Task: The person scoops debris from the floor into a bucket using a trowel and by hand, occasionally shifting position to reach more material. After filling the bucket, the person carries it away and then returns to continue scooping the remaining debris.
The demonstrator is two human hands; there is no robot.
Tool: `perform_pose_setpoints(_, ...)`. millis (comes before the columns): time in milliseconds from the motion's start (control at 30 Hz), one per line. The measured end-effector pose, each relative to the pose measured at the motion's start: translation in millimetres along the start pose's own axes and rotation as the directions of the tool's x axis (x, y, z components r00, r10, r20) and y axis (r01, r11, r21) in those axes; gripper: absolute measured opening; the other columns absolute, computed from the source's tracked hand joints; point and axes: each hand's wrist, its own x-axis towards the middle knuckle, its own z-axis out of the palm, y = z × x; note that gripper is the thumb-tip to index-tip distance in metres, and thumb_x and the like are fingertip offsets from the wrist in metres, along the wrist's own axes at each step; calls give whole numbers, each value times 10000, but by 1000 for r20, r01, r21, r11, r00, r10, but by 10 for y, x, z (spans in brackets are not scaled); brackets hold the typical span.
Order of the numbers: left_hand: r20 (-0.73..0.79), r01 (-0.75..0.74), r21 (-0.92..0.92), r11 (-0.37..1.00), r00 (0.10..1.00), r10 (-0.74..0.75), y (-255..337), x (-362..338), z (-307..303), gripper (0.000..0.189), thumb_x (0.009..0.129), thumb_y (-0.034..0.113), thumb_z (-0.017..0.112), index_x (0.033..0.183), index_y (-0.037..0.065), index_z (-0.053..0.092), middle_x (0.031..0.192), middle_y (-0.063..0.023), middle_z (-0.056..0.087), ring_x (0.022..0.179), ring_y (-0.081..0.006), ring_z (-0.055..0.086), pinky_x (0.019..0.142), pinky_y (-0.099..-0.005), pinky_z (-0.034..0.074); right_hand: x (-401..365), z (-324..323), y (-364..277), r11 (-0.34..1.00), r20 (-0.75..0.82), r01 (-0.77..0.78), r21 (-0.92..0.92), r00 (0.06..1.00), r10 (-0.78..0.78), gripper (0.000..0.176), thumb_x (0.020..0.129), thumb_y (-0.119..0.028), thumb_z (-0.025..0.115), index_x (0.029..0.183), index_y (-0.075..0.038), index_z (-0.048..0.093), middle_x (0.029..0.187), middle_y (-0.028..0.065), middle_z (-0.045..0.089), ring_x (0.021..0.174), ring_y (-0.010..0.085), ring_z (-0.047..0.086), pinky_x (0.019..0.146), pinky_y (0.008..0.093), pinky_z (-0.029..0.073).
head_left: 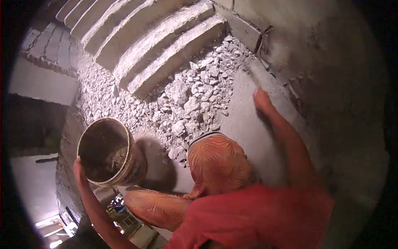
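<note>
My left hand (78, 169) grips the rim of a bucket (132, 159), its fingers closed over the left side. The bucket tilts with its mouth facing up and left, and a little grey material (118, 157) lies inside. On the right, my right hand (262, 101) is closed on a thin, blurred hand tool (252, 74), which points toward the far rubble. Motion blur hides what kind of tool it is. Broken grey rubble (192, 106) lies heaped between the bucket and the tool.
Rough concrete steps (174, 50) rise beyond the rubble. A wall (331, 83) stands along the right, beside a smooth grey floor strip (244, 108). My orange-clad knees (217, 162) are bent close to the rubble. Past the landing's left side there is a drop with lights below.
</note>
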Motion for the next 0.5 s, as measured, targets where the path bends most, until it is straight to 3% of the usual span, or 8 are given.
perform_pose_setpoints(67,-17,61,-35,998,998,-62,291,-268,220,466,927,392,510,1114,-21,616,1046,-93,639,924,-215,585,849,-348,447,-318,-416,-339,984,291,142,107,942,-168,352,894,-277,520,1047,40,519,880,291,622,853,427,622,752,502,500)
perform_pose_setpoints(167,97,-100,69,993,991,93,91,-69,2,442,929,368,511,1119,-19,612,1054,-89,636,925,-203,589,857,-345,450,-40,-497,-313,988,162,154,-17,975,-149,349,902,-282,517,1055,31,504,819,277,623,796,461,612,714,518,496)
perform_pose_setpoints(267,-89,-58,261,964,992,84,54,12,-2,468,912,393,530,1107,-26,603,1017,-83,631,871,-207,592,797,-342,469,728,-244,38,986,-10,168,-14,986,-168,342,908,-283,513,1057,24,509,830,279,623,773,461,609,701,526,488)
perform_pose_setpoints(300,13,-43,-39,998,999,44,211,-227,202,461,913,395,530,1090,-23,609,1015,-85,632,868,-207,592,792,-339,468,973,-132,102,994,-41,105,-32,994,-106,334,910,-274,505,1045,31,512,831,284,621,764,461,608,693,529,486)
perform_pose_setpoints(333,-4,-42,-43,998,999,41,226,-217,217,461,913,395,530,1090,-23,609,1015,-85,632,868,-207,592,792,-339,468,1130,-26,84,998,-72,48,-50,996,-51,327,913,-266,497,1033,37,515,833,289,619,756,462,606,685,532,484)
perform_pose_setpoints(400,-22,-116,173,978,992,122,178,-153,143,463,939,379,491,1096,-35,625,1011,-115,654,918,-188,587,838,-334,446,1265,228,-236,998,-18,55,16,998,-55,320,901,-258,508,1010,41,534,886,293,617,829,443,610,730,523,487)
perform_pose_setpoints(467,-96,-107,251,962,986,134,97,-10,75,455,940,369,488,1085,-39,627,996,-103,654,898,-180,588,824,-331,450,1237,349,-431,997,51,42,69,998,-46,313,889,-250,518,988,44,553,938,298,615,902,425,614,775,515,489)
perform_pose_setpoints(500,-134,-101,330,939,979,152,102,0,77,447,941,358,484,1074,-43,630,982,-91,654,879,-172,589,810,-328,454,1157,306,-447,982,117,172,84,976,-181,314,886,-249,517,1008,39,552,957,297,613,919,439,604,789,512,486)
